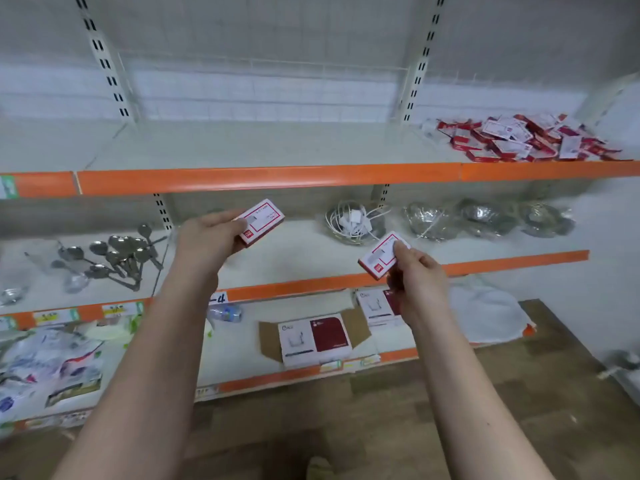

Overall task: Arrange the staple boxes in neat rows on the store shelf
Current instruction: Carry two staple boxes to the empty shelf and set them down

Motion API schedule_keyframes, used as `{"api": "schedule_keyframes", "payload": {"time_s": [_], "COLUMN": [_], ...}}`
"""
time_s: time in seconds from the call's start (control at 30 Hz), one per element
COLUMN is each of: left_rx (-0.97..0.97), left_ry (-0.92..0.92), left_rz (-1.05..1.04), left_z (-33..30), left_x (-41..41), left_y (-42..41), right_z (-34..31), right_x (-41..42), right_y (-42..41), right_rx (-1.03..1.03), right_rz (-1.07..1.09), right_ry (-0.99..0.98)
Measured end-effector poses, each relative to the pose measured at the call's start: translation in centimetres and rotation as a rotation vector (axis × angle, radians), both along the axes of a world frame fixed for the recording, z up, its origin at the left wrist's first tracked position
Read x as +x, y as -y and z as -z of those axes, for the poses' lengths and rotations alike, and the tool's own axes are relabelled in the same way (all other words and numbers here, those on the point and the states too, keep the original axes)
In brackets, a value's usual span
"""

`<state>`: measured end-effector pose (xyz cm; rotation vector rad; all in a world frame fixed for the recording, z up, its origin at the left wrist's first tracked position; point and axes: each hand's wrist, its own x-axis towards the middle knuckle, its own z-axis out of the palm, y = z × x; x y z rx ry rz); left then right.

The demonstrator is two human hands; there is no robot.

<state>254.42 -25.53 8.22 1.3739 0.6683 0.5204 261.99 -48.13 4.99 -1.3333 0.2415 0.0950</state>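
My left hand (pixel 207 237) grips a small red and white staple box (pixel 263 220) by its left end, held in the air in front of the middle shelf. My right hand (pixel 414 271) pinches a second staple box (pixel 381 254) of the same kind, lower and to the right. A loose heap of several red and white staple boxes (pixel 523 138) lies jumbled at the right end of the top shelf (pixel 242 147), whose white surface is bare from the left to the heap.
The middle shelf carries metal spoons (pixel 117 254) at left, a coiled white cable (pixel 356 221) and wrapped metal bowls (pixel 485 218) at right. Below lie white and maroon product boxes (pixel 313 337), a water bottle (pixel 225 313), bagged goods (pixel 45 362) and a white cloth (pixel 485 313).
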Motion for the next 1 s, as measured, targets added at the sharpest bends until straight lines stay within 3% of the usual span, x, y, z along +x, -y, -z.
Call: {"api": "schedule_keyframes", "payload": {"time_s": [0.23,0.4,0.5,0.63,1.0], "left_rx": [0.036,0.031,0.094,0.180,0.264], "left_ry": [0.003,-0.010,-0.030,-0.063,-0.182], "left_rz": [-0.235,-0.284,-0.296,-0.220,0.045], "left_z": [-1.7,-1.9,-1.7,-1.4,-1.9], "left_x": [7.4,12.2,15.3,19.7,27.2], "left_y": [-5.5,-10.0,-13.1,-18.5,-26.6], "right_z": [-1.0,-1.6,-1.9,-2.1,-4.8], "right_x": [12.2,18.2,21.2,24.8,29.0], "right_y": [-5.9,-10.3,-13.5,-15.3,-25.4], "right_rx": [0.080,0.072,-0.087,-0.619,-0.671], "right_rz": [-0.140,-0.149,-0.153,-0.051,-0.284], "right_ry": [-0.008,0.053,0.150,0.279,0.180]}}
